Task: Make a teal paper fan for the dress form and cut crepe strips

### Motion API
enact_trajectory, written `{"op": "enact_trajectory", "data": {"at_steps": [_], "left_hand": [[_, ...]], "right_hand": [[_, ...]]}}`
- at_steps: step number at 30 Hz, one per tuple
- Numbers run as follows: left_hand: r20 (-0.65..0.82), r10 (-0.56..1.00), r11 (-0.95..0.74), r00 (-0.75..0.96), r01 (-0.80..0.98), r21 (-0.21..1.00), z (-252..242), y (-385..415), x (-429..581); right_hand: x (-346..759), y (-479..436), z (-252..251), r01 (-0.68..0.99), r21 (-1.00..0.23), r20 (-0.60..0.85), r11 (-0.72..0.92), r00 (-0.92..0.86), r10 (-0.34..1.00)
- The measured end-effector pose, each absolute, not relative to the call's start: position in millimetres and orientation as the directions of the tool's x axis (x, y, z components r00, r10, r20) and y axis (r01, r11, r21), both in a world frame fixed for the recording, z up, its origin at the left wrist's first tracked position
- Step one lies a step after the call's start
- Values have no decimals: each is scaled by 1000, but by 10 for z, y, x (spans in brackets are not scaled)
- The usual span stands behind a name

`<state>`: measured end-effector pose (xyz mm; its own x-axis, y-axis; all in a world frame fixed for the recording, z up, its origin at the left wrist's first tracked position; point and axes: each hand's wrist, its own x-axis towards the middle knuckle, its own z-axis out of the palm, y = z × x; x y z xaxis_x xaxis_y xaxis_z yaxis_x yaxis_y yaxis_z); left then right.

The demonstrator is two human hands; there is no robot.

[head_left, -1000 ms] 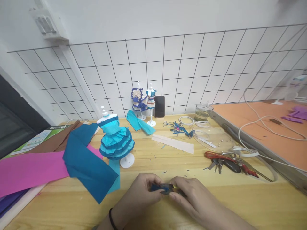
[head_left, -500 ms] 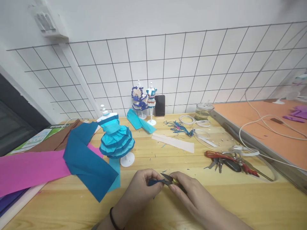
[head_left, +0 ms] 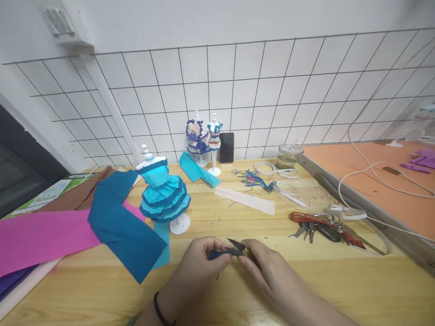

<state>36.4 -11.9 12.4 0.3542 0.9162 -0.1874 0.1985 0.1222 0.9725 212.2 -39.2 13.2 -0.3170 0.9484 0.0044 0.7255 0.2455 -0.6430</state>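
"While the blue doll dress (head_left: 165, 198) stands at left, what lies to its right?"
"At front centre, my left hand (head_left: 203, 261), pinching a dark blue piece (head_left: 215, 255); just beside that, scissors (head_left: 237, 245), blades parted, gripped in my right hand (head_left: 268, 262); farther right, keys (head_left: 311, 233)."

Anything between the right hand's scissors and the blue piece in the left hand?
Nothing visible stands between: the scissors, open in the right hand, lie right beside the blue piece pinched in the left hand.
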Motion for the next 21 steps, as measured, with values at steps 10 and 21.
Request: {"op": "enact_trajectory", "data": {"at_steps": [10,21], "left_hand": [[-247,895,217,372,121,969,121,-83,329],[-202,884,151,422,151,977,76,-99,318]], "right_hand": [[2178,-364,141,663,-711,4,237,-333,943],[2160,-411,162,666,-700,6,257,-354,935]]}}
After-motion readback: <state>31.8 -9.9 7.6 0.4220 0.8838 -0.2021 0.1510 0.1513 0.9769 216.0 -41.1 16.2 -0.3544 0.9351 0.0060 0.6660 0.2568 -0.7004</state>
